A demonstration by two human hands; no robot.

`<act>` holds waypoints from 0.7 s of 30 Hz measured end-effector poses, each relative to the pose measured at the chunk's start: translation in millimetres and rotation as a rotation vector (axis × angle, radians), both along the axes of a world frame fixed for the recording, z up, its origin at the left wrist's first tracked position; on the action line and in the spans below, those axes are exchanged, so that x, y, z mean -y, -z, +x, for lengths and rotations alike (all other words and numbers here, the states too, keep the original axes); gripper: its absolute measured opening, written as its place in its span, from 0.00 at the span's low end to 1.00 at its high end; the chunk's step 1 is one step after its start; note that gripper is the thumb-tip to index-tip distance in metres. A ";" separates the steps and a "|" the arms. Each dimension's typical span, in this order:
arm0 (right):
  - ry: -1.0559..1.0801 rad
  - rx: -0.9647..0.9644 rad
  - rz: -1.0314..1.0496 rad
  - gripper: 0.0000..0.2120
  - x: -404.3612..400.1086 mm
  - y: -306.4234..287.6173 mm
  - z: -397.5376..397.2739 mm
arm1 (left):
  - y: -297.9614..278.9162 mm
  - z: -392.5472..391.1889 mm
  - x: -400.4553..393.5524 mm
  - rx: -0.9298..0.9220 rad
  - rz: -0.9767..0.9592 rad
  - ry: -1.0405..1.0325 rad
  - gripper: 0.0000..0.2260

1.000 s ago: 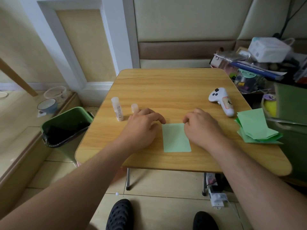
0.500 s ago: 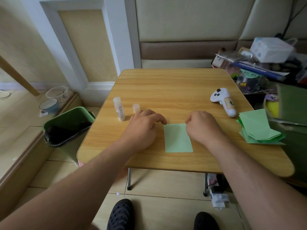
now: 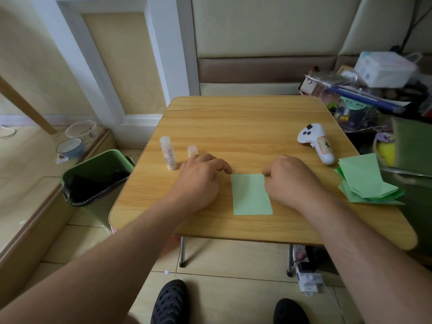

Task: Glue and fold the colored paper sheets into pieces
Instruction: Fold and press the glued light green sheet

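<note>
Right hand (image 3: 289,181) seemingly pinches the folded green sheet (image 3: 251,195)'s far corner; left hand (image 3: 198,178) rests relaxed. Press the crease flat.

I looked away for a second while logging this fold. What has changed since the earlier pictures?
Hardly anything. The left hand and right hand stay at the far corners of the folded green paper, which has not shifted. The glue stick, its cap and the green paper stack lie as before.
</note>
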State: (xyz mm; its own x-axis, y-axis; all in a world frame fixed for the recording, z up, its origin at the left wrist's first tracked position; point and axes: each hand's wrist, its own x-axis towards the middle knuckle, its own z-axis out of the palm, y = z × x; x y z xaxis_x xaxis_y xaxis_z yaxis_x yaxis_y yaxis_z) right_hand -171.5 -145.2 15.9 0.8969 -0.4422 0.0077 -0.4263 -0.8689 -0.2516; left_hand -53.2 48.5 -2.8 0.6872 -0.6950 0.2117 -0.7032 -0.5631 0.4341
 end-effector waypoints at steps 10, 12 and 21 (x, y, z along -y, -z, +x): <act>0.163 0.129 0.325 0.08 -0.9 1.6 7.0 | 0.9 -0.3 1.1 0.000 0.012 0.002 0.22; 0.163 0.154 0.318 0.08 -0.1 4.7 9.1 | 1.5 -0.6 1.4 0.004 0.009 0.004 0.21; 0.082 0.155 0.270 0.13 3.1 10.8 8.5 | 3.0 -3.1 3.4 0.007 0.015 0.018 0.20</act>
State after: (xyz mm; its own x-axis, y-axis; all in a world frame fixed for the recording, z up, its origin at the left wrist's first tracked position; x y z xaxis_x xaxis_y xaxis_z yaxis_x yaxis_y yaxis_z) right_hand -163.1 -148.4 5.1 0.8553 -0.5180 0.0136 -0.4311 -0.7259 -0.5360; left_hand -56.3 45.1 -5.9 0.6732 -0.7103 0.2056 -0.7161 -0.5567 0.4210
